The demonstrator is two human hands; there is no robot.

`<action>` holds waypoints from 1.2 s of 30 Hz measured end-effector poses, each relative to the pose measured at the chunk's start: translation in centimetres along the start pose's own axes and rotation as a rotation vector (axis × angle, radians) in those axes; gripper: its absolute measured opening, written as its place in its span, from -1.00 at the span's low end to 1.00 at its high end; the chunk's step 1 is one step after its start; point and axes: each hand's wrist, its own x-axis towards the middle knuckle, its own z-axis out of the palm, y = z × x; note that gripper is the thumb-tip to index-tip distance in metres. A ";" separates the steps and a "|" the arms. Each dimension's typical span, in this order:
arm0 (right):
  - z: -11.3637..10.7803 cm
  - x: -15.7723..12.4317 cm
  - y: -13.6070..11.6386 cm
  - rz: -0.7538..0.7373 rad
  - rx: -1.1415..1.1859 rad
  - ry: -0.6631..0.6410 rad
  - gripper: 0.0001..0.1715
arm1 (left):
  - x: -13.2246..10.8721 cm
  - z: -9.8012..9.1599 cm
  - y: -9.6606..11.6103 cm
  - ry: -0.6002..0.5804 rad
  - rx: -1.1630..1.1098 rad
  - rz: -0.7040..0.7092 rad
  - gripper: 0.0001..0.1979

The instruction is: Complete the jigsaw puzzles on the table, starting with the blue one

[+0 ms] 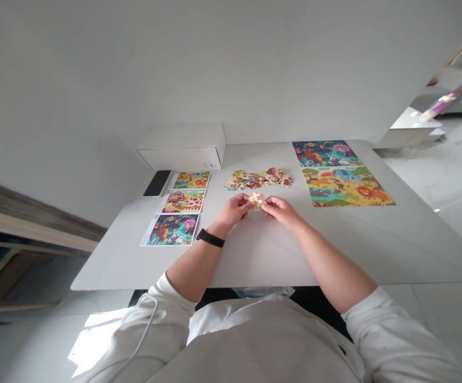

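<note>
At a white table (334,250) by a pale wall (135,69), the left hand (234,209) and right hand (282,211) grip jigsaw pieces (257,200).

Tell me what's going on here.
A person holds jigsaw pieces between their left hand and right hand at a white table. A loose pile of pieces lies just ahead, with a colourful animal picture to the right and three picture cards to the left.

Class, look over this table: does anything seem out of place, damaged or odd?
Nothing looks damaged. The one untidy spot is the loose jigsaw pieces, lying in a jumbled heap between the neatly laid picture cards and the large animal picture.
</note>
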 end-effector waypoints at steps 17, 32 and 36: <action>-0.4 0.2 -0.2 -0.068 0.067 0.155 -0.38 | -0.4 0.0 0.5 -0.014 0.042 0.021 -0.50; -1.1 0.3 -0.1 -0.062 0.027 0.183 -0.45 | -0.6 0.1 0.6 -0.061 0.041 0.009 -0.63; -1.6 0.2 -0.2 -0.082 -0.038 0.183 -0.47 | -0.6 0.1 0.8 -0.085 0.067 0.010 -0.60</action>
